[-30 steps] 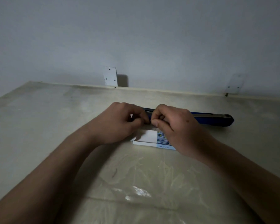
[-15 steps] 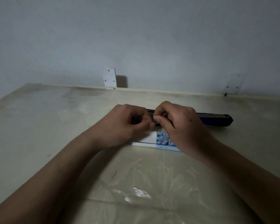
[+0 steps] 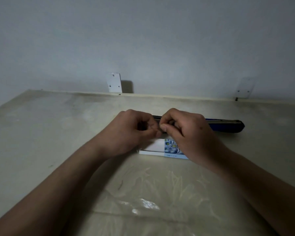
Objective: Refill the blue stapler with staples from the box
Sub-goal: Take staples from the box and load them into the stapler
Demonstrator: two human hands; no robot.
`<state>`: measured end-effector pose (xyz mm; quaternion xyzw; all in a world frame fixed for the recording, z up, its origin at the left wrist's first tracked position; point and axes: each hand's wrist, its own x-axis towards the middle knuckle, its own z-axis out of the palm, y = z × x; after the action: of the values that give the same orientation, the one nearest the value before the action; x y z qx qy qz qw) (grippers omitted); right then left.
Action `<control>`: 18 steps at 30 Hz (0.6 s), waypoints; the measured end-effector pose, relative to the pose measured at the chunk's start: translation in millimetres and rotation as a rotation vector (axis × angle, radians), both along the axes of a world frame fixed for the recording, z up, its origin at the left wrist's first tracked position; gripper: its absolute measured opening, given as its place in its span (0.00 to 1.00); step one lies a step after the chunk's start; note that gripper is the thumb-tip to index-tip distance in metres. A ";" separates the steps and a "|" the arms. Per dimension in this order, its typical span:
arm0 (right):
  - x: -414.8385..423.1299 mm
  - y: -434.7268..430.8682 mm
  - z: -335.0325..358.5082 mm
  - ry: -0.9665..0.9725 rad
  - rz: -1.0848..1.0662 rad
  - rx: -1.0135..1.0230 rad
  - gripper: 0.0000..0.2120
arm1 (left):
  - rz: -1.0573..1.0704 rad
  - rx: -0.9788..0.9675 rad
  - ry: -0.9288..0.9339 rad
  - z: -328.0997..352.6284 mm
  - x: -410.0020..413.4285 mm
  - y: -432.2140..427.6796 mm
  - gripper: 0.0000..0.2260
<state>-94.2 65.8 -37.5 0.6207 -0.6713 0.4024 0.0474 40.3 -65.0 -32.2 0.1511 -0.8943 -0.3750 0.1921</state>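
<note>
- The box point(image 3: 157, 147) lies on the table point(image 3: 41, 133), partly under my hands.
- My left hand point(image 3: 134, 132) and right hand point(image 3: 186, 132) meet fingertip to fingertip above its far edge.
- The stapler point(image 3: 228, 125) lies behind the box, reaching out rightward.
- Behind the table, on the wall: the left bracket point(image 3: 114, 82) and the right bracket point(image 3: 244, 89).

Blue stapler point(image 3: 228, 127); white box point(image 3: 156, 145), seemingly blue-patterned end.

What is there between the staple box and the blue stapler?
Between staple box and blue stapler, the head view shows the left hand and right hand, curled fingertips close together.
</note>
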 end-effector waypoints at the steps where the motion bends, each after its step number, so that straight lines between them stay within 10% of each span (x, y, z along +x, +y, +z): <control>1: 0.7 0.1 0.7 -0.011 0.010 -0.005 0.04 | 0.006 0.003 0.002 -0.4 0.2 -0.5 0.06; 18: -0.5 0.7 -2.6 -0.070 0.049 -0.014 0.01 | 0.120 -0.162 0.100 -1.8 -1.8 1.7 0.05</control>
<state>-94.7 66.5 -40.2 0.6223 -0.6543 0.4293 0.0183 38.5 -63.2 -34.0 0.1692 -0.9004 -0.2962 0.2700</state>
